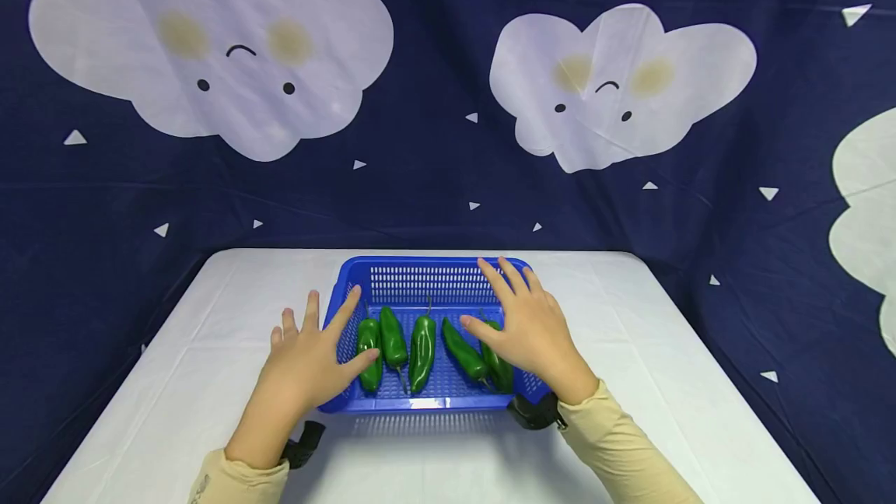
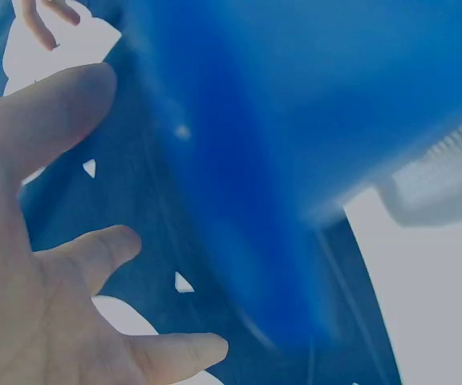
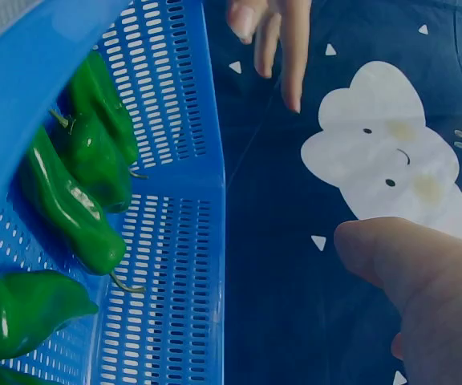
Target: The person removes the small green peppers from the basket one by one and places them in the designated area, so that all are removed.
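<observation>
A blue plastic basket (image 1: 427, 403) with slotted walls stands on the white table, holding several green peppers (image 1: 423, 353) laid side by side. My left hand (image 1: 304, 368) hovers over the basket's left side with fingers spread, holding nothing. Over the right side, my right hand (image 1: 532, 325) is held with fingers spread too, partly covering the rightmost pepper (image 1: 496, 360). In the left wrist view the basket wall (image 2: 223, 160) is blurred and close, beside the spread fingers. The right wrist view shows glossy peppers (image 3: 70, 208) inside the basket, apart from the thumb (image 3: 375, 249).
The white table (image 1: 245, 317) extends on both sides of the basket and in front of it. A dark blue cloth (image 1: 434, 201) with white clouds and small triangles hangs behind and around the table. Black straps (image 1: 535, 412) sit at the wrists.
</observation>
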Demonstrator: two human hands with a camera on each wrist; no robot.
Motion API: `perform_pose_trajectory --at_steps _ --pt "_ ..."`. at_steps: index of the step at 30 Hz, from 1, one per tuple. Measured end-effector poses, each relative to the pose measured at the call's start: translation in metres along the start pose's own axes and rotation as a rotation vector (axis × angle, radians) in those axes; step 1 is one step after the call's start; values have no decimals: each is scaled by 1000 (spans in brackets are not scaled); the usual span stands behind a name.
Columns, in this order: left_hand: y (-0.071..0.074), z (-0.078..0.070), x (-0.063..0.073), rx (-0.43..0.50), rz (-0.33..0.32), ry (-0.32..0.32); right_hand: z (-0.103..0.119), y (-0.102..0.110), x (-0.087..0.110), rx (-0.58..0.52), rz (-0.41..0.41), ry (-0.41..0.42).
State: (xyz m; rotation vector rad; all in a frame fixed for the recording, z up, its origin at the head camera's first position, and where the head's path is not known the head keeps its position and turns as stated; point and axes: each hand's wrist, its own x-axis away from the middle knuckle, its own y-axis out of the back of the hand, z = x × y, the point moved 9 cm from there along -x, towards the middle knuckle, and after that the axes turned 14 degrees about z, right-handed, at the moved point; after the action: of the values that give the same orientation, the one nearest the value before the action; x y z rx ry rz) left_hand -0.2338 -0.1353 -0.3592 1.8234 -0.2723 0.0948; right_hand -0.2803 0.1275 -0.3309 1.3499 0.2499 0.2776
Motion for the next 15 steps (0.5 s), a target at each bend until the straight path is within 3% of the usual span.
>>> perform_pose_trajectory --at_steps 8,15 --pt "-22 29 9 173 76 13 -4 3 -1 -15 -9 -2" --pt "-40 37 15 283 120 -22 -7 1 -1 -17 5 -6"
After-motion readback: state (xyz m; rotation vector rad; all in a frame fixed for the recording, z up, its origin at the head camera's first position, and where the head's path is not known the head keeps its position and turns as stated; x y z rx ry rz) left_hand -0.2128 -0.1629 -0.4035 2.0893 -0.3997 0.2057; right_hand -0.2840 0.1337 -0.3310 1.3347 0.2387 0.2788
